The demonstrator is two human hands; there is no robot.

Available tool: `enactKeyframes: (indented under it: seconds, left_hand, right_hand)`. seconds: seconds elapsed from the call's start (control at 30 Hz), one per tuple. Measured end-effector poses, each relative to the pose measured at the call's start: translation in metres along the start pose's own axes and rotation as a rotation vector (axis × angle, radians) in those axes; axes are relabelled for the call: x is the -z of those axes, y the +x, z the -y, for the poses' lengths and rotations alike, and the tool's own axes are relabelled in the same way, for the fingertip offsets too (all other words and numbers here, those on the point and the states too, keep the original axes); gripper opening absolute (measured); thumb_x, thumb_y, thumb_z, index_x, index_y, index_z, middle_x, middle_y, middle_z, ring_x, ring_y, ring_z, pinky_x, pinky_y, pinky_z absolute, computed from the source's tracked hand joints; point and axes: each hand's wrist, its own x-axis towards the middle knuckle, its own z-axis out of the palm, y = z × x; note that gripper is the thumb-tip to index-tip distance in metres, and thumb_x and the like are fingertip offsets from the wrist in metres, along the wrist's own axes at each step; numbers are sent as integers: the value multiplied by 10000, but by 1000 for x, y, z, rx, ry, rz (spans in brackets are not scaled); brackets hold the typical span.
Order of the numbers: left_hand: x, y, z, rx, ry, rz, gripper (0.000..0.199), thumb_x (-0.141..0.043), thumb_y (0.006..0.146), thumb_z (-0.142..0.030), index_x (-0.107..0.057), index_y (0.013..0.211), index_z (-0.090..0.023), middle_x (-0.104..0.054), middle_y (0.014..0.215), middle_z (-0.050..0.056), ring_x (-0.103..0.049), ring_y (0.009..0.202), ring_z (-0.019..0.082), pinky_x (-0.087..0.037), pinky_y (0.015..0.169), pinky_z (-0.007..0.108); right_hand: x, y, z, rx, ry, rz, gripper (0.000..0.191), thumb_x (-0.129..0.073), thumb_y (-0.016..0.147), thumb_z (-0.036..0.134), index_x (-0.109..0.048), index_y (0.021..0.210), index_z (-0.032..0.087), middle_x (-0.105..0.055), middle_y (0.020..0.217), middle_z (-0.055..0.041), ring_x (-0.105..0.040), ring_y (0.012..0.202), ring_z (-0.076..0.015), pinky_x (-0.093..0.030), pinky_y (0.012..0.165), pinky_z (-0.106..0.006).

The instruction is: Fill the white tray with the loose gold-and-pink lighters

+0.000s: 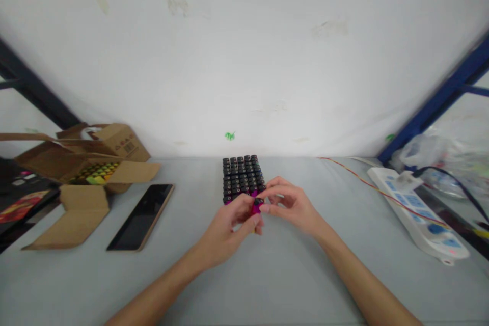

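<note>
Between my fingertips is a small magenta piece with a black top [256,207]; its exact kind is too small to tell. My left hand [228,226] is closed around its lower left side, thumb and fingers pinching it. From the right, my right hand [292,205] has its thumb and fingertips closed on the same piece near its black top. Just behind my hands stand tight rows of small black-topped pieces [241,173], with some magenta showing low at the front. My fingers hide part of the front row.
Left on the grey table [290,280] lie a phone [141,218] and an open cardboard box [86,204] holding yellow-green items. A white power strip [416,214] with a plugged-in adapter and a red-yellow wire [355,175] is at right. A white wall [244,61] rises behind.
</note>
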Motion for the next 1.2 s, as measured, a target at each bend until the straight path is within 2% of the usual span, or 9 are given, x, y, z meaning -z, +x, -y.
enactKeyframes:
  seconds: [0.1,0.2,0.33,0.43,0.67,0.83,1.0,1.1,1.2]
  left_hand:
    - [-1,1,6,127,-196,56,293,-583,1005,-489,-441,1024,-233,-685,754,-4,-579,560,105,-425,517,208]
    - [-3,2,10,234,-328,38,311,-621,969,-468,-390,997,-261,-647,686,-52,-402,440,67,-254,440,169]
    - [-2,7,7,294,-623,-2,229,-633,894,-401,-496,949,-226,-419,573,-84,-341,508,93,-331,524,206]
    - [2,9,6,326,-748,64,418,-517,933,-560,-511,738,-190,-330,571,-59,-330,528,103,-366,556,240]
    - [5,9,23,389,-678,6,515,-447,953,-570,-369,581,-221,-162,491,-92,-112,424,82,-147,388,201]
    - [3,8,24,384,-626,-89,457,-417,962,-500,-370,601,-224,-160,496,-98,-106,402,78,-149,366,187]
    - [2,8,20,372,-617,-62,490,-428,980,-559,-399,638,-209,-208,517,-96,-152,418,68,-197,390,176]
    - [0,8,15,307,-603,-23,495,-459,979,-640,-484,758,-197,-350,554,-76,-266,436,73,-302,422,185]
    - [2,8,5,137,-501,-23,359,-546,988,-572,-520,930,-219,-537,648,-39,-424,466,107,-423,463,235]
  right_hand:
    - [10,-2,-2,44,-205,-32,273,-659,991,463,-778,1139,266,-657,1000,-63,-618,833,-175,-525,718,-306]
    - [21,-5,-10,72,-493,-127,296,-538,1057,419,-745,1160,234,-655,929,-65,-594,758,-176,-495,695,-314]
    - [26,-9,-20,109,-654,-174,287,-471,1083,346,-716,1106,199,-648,889,-67,-595,756,-189,-497,741,-327]
    - [22,-10,-23,116,-683,-180,266,-465,1084,321,-698,1097,193,-655,910,-73,-605,772,-195,-501,762,-327]
    - [14,-11,-29,108,-716,-127,257,-450,1086,291,-687,1099,192,-643,909,-69,-605,783,-199,-489,765,-328]
    - [14,-11,-31,99,-712,-143,228,-475,1077,263,-687,1080,182,-645,911,-61,-602,772,-188,-475,748,-316]
    - [14,-9,-37,94,-728,-126,203,-480,1070,238,-678,1060,191,-634,883,-46,-607,778,-188,-468,747,-315]
    - [13,-9,-42,50,-740,-62,166,-488,1065,223,-650,1076,191,-620,895,-36,-606,781,-181,-467,754,-313]
    - [12,-11,-45,3,-752,9,76,-560,1032,222,-622,1047,181,-618,941,-44,-601,782,-177,-479,754,-312]
